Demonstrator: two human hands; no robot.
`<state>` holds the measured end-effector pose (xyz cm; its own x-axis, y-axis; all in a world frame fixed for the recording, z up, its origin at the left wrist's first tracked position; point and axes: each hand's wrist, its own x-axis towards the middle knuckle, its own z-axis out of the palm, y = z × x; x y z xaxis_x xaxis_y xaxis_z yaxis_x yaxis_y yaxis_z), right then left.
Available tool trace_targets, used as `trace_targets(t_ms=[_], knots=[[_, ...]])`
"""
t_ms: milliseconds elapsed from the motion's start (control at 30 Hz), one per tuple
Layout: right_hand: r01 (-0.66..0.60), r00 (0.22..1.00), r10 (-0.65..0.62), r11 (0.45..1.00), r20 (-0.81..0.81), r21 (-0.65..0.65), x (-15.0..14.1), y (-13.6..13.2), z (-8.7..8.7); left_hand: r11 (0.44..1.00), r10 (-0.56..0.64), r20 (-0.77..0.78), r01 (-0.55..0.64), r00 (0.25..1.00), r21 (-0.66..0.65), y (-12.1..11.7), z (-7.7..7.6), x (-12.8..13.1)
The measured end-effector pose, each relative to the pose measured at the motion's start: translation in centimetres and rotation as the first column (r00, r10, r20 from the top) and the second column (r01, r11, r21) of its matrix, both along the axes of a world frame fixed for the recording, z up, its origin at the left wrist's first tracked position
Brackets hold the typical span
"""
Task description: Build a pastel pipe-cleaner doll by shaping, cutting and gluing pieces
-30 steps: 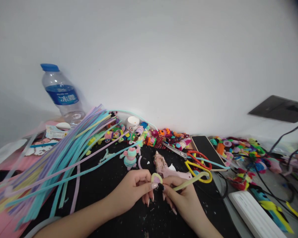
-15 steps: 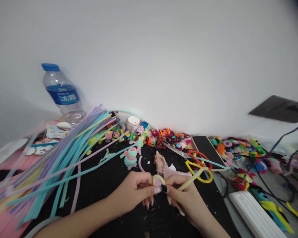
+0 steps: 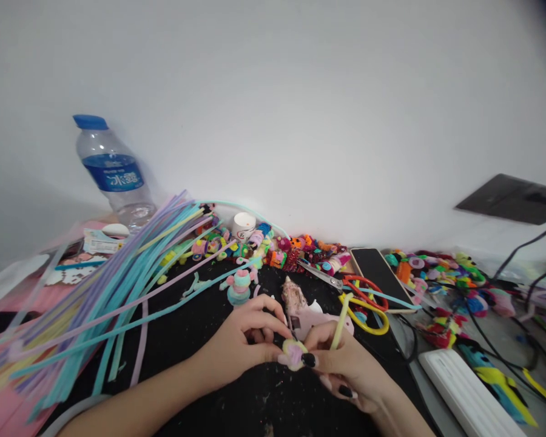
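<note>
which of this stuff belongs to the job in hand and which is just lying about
In hand or likely part of it:
yellow-and-pink fuzzy piece, between left hand and right hand
bundle of fuzzy stems
scissors
pink glue gun

Apparently just lying about:
bottle
phone
paper cup
white block

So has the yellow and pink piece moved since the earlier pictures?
Yes, the yellow and pink piece is lower in the view, farther from the unmoved scissors.

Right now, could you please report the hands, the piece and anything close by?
Left hand and right hand pinching yellow-edged pink coil. Yellow strip sticking up at right hand. Pink glue gun lying just beyond.
</note>
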<state>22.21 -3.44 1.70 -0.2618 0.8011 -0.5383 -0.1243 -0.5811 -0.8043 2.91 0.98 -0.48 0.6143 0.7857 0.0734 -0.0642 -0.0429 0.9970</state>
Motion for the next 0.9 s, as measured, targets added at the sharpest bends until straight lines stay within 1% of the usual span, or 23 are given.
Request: trace_targets(t_ms=[133,400,500,633,767,900], knots=[[-0.021,1.0,0.021,1.0,-0.02,-0.02,0.18,-0.13,-0.21,0.997,-0.054,0.005,0.054,0.999,-0.059,-0.07,0.07,0.04],[-0.041,0.999,0.04,0.999,-0.036,-0.027,0.44,-0.18,-0.81,0.99,-0.056,0.007,0.057,0.998,-0.132,-0.23,-0.05,0.06],[-0.04,0.998,0.039,0.999,-0.043,-0.032,0.38,-0.19,-0.71,0.991,-0.041,0.002,0.041,0.999,-0.128,-0.34,-0.06,0.08],[-0.04,0.998,0.038,0.999,-0.051,-0.035,0.27,-0.19,-0.57,0.996,-0.013,-0.019,0.011,1.0,-0.091,-0.39,-0.01,0.09],[-0.027,0.998,0.025,0.999,-0.053,-0.042,0.21,-0.23,-0.57,0.997,-0.009,-0.03,0.006,1.0,-0.076,-0.45,0.14,0.06],[-0.051,0.998,0.049,0.998,-0.03,-0.039,0.25,-0.31,-0.69,0.997,0.007,-0.037,-0.01,0.999,-0.075,-0.53,0.33,0.07]])
